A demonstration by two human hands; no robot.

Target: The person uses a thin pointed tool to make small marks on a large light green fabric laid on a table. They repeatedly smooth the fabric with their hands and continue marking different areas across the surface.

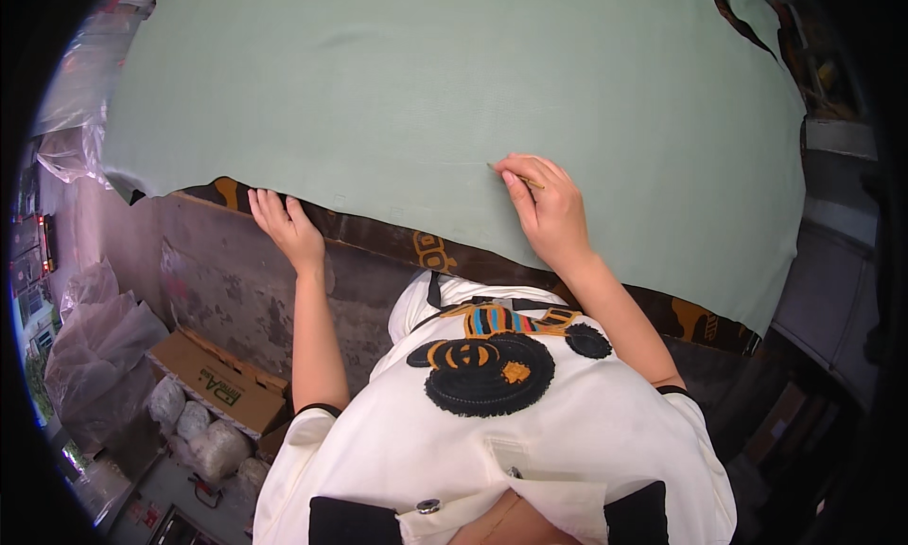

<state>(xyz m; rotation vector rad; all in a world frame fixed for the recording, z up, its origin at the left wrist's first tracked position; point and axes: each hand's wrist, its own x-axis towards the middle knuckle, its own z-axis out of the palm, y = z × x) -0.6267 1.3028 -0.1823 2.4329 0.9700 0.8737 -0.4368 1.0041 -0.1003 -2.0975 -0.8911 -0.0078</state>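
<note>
Fabric (426, 81), one broad pale green sheet, lies spread flat over the work table and fills most of the far and middle of the view; its near edge overhangs a dark patterned layer (430, 252) beneath. The right hand (549, 209) rests on the cloth right of centre, fingers pinched shut around one thin marking stick (515, 176), its tip touching the cloth. The left hand (288, 225) lies open and flat at the near left edge, holding nothing, pressing the sheet down. As far as can be judged, marking is at an early stage: only a few faint small marks show near the front edge, and nearly all the sheet looks unmarked. Near left, on the floor, sit one open cardboard box (222, 384) and several clear plastic bags (95, 346).
</note>
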